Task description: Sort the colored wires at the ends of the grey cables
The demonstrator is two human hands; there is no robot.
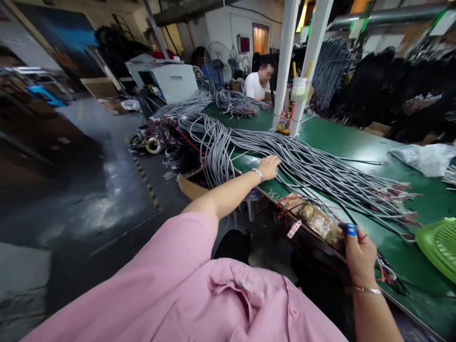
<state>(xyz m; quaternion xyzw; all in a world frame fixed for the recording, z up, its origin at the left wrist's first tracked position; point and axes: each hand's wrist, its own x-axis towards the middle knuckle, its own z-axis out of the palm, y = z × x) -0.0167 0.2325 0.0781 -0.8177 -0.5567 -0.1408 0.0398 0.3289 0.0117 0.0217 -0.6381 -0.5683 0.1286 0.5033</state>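
A long bundle of grey cables [313, 166] lies across the green table, its stripped ends with red and white wires toward the right. My left hand [269, 167] reaches out to the near side of the bundle, fingers curled at a grey cable; the fingertips are partly hidden. Close to the table's front edge, my right hand [360, 254] is closed in a pinch, with blue tape round the thumb. A black cable [342, 209] runs into its fingers. Beside that hand sits a tape-wrapped block [318, 223] with red and black wires around it.
A green plastic basket [440, 247] stands at the right. White posts [285, 66] rise from the table, holding a cup of tools [299, 88]. A clear plastic bag [425, 156] lies farther back. A co-worker [254, 84] sits across the table. More cables hang over the left edge.
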